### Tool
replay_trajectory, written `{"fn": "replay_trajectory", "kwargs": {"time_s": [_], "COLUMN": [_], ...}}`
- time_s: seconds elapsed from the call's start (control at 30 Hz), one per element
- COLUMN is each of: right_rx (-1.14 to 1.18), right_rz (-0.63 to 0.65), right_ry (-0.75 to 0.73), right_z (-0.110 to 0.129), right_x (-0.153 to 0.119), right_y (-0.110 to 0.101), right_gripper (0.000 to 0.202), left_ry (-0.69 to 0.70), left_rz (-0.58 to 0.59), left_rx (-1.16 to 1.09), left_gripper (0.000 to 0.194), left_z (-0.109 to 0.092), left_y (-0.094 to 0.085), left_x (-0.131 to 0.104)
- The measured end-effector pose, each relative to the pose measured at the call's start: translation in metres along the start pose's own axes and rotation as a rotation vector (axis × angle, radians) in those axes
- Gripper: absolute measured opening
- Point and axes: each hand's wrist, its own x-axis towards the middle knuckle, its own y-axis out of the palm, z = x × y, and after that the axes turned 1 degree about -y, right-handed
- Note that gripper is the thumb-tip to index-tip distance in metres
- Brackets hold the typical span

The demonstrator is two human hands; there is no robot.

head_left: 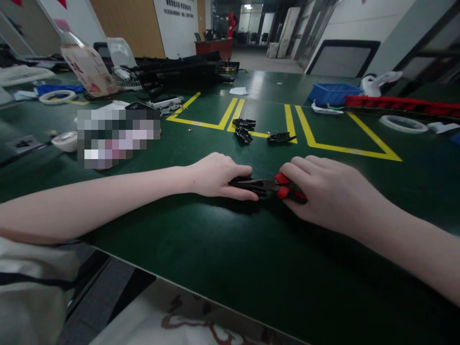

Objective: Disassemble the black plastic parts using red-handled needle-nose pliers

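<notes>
My left hand (221, 176) is closed around a small black part (264, 193), thumb on the near side, low over the green table. My right hand (318, 191) grips the red handles of a pair of pliers (268, 184). The pliers point left, and their dark jaws reach the black part between my left fingers; the jaw tips are hard to tell from it. Beyond my hands lie similar black pieces: two close together (244, 130) and one apart to the right (281, 138), near the yellow tape lines.
The green table (201, 239) has yellow tape outlines (354, 151). At the left stand a large bottle (86, 64) and a tape roll (57, 97). At the right are a blue basket (334, 94), a long red strip (402, 105) and a white tape roll (403, 124).
</notes>
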Motion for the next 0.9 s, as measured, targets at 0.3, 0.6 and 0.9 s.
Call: {"fn": "replay_trajectory", "kwargs": {"time_s": [0.3, 0.6, 0.9], "right_rx": [0.061, 0.131, 0.048], "right_rz": [-0.070, -0.120, -0.018], "right_ry": [-0.014, -0.001, -0.053], "right_z": [-0.005, -0.011, -0.011], "right_x": [-0.009, -0.012, -0.010], "right_y": [0.011, 0.022, 0.007], "right_gripper": [0.018, 0.016, 0.016], "left_ry": [-0.038, 0.010, 0.007], "left_rz": [-0.022, -0.054, -0.062], "left_rx": [-0.118, -0.186, -0.086], "left_gripper": [0.048, 0.046, 0.048], "left_z": [0.000, 0.003, -0.002], "left_y": [-0.001, -0.001, 0.000], "left_x": [-0.002, -0.004, -0.008]}}
